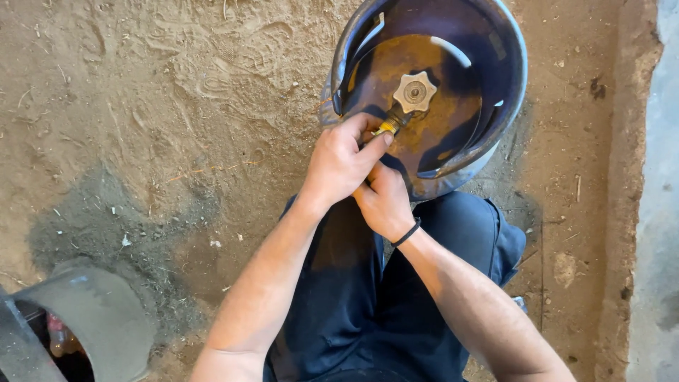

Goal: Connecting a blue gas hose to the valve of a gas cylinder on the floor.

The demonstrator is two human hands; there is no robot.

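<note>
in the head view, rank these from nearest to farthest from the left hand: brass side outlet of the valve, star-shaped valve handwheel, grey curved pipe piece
1. The brass side outlet of the valve: right at the fingertips of the left hand, which touches it.
2. The star-shaped valve handwheel: just beyond, up and to the right, at the top centre of the rusty blue gas cylinder.
3. The grey curved pipe piece: far off, at the lower left corner on the dirt floor.

Packed dirt floor (177,85), tan and marked with shoe prints. Darker grey patch of ash-like dust (106,219) at lower left, flecked with small white bits. Grey curved pipe section (99,318) in the bottom-left corner, dark inside, something reddish just visible within. Thin straw strands (212,168) scattered mid-floor. Raised earthen ridge (636,141) along the right, with pale grey concrete strip (665,212) beyond it.
</note>
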